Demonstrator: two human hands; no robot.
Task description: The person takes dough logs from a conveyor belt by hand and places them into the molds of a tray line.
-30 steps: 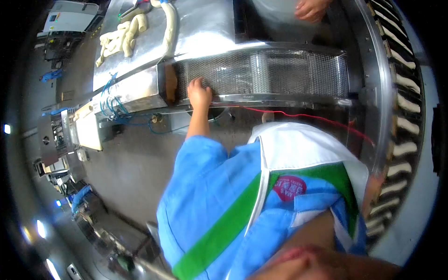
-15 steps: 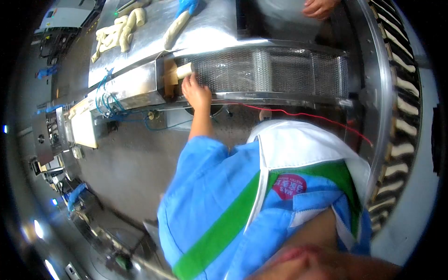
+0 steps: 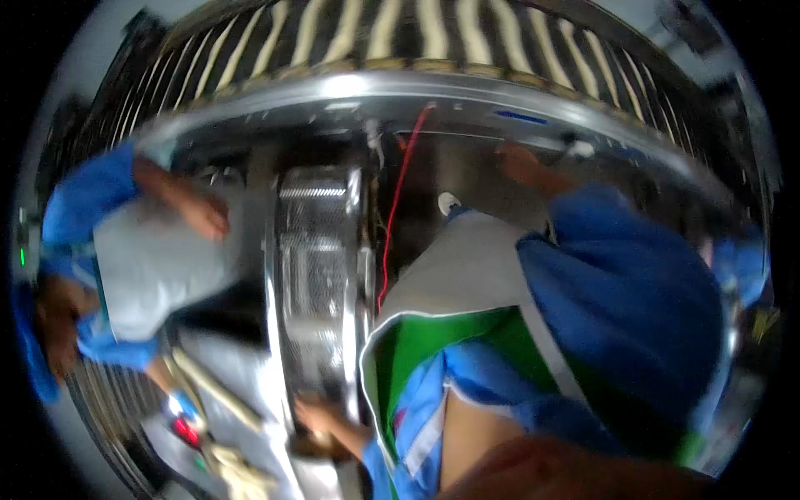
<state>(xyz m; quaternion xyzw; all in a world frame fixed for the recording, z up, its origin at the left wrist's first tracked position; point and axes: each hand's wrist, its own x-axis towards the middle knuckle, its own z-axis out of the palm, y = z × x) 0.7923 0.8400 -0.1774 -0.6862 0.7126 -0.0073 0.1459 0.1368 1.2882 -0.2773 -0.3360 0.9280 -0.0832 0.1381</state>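
Note:
My left hand [image 3: 321, 414] is at the lower end of the narrow mesh conveyor [image 3: 315, 287], near its metal housing. Its blurred fingers look stretched out, and no dough shows in them. My right hand [image 3: 525, 164] is raised near the long metal rail [image 3: 467, 93] of the wide conveyor. Motion smears its fingers, so I cannot make out their shape or anything held. Beyond the rail, pale dough strips [image 3: 429, 29] lie in rows on the dark wide conveyor.
A co-worker in a light apron [image 3: 158, 267] stands at the left, one bare hand [image 3: 208, 218] by the apron. Beside them, a long dough roll [image 3: 218, 392] and a dough pile [image 3: 237, 473] lie on the metal table [image 3: 237, 354]. A red cord [image 3: 398, 217] runs beside the mesh conveyor.
My view has swung round towards the wide conveyor, and my right hand has come into sight. The short dough piece beside my left hand no longer shows.

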